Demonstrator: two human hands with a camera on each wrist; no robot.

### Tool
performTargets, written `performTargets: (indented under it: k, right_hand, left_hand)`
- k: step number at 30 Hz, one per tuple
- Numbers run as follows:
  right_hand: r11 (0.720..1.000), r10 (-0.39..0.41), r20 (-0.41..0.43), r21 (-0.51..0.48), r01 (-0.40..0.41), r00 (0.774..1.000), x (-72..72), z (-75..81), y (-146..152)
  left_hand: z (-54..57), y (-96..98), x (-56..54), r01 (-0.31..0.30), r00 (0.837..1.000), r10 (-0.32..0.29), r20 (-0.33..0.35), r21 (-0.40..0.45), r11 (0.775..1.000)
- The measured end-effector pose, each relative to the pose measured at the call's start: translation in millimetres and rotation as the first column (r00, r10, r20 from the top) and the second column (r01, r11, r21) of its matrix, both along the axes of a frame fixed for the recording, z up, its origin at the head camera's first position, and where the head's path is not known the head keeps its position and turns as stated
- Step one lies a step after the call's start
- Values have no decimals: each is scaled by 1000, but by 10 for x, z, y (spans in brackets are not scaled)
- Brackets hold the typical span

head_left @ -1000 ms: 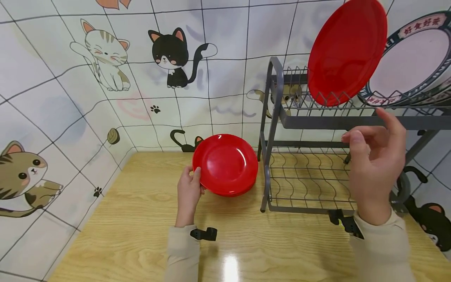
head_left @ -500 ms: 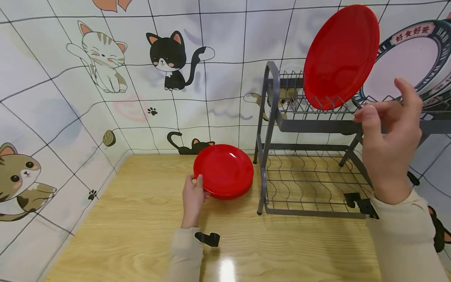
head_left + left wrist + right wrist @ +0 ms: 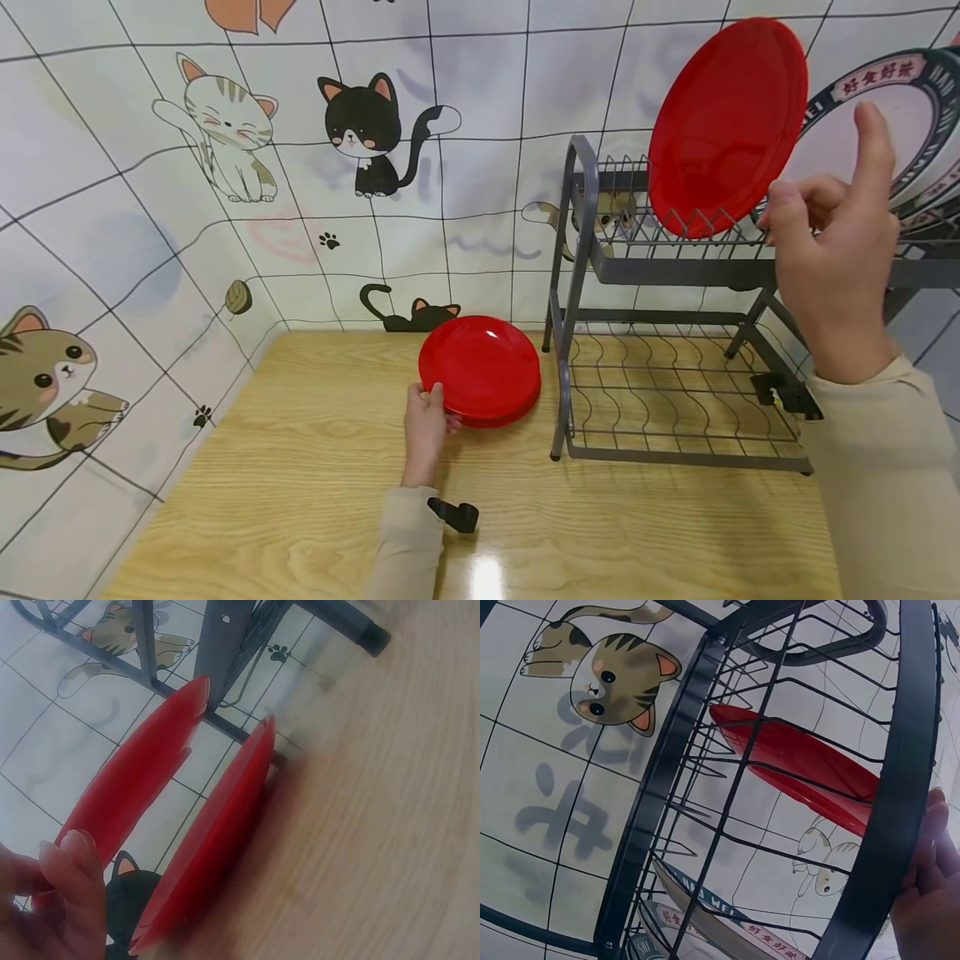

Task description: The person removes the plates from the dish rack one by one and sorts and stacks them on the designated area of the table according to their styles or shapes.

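Observation:
My left hand [image 3: 424,433] pinches the near-left rim of a red plate [image 3: 480,362], thumb on top and fingers beneath. The left wrist view shows this plate [image 3: 135,784] raised at a slant, with a gap under it. Below lies a second red plate [image 3: 214,847] on the table. On the upper shelf of a grey dish rack [image 3: 675,271], another red plate [image 3: 723,125] stands on edge. My right hand [image 3: 840,258] is at the front of that shelf, index finger raised and the others loosely bent, holding nothing. It overlaps a patterned plate [image 3: 896,79] in the head view.
Several white plates with dark patterned rims [image 3: 705,922] stand at the right of the upper shelf. The lower wire shelf [image 3: 660,383] is close over the wooden table [image 3: 300,467]. A cat-print tiled wall [image 3: 487,167] rises behind and at left.
My right hand has moved right and up towards the patterned plates. My left hand, still holding its red plate, has shifted slightly right and lower in the view.

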State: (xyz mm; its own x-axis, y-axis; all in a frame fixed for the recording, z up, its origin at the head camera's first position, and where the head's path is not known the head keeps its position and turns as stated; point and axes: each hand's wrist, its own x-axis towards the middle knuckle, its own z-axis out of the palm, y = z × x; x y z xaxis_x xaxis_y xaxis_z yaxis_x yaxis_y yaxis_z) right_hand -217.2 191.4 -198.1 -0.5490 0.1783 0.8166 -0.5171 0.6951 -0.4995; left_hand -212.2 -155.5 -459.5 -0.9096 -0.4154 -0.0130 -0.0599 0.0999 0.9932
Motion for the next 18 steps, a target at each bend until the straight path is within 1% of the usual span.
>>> performTargets:
  k: [5, 9, 15, 18]
  right_hand:
    - [1000, -7, 62, 15, 6, 998, -30, 16, -50]
    - [998, -44, 113, 41, 39, 993, -55, 42, -72]
    - [990, -122, 195, 96, 104, 973, -106, 117, -73]
    - [982, -165, 221, 126, 139, 961, -117, 154, -77]
  left_hand:
    - [-68, 19, -8, 5, 1000, -5, 7, 21, 1000]
    - [-122, 33, -18, -1, 1000, 1, 16, 40, 999]
    - [-194, 25, -35, -29, 999, 28, 26, 38, 999]
    - [-224, 16, -45, -29, 999, 28, 32, 40, 999]
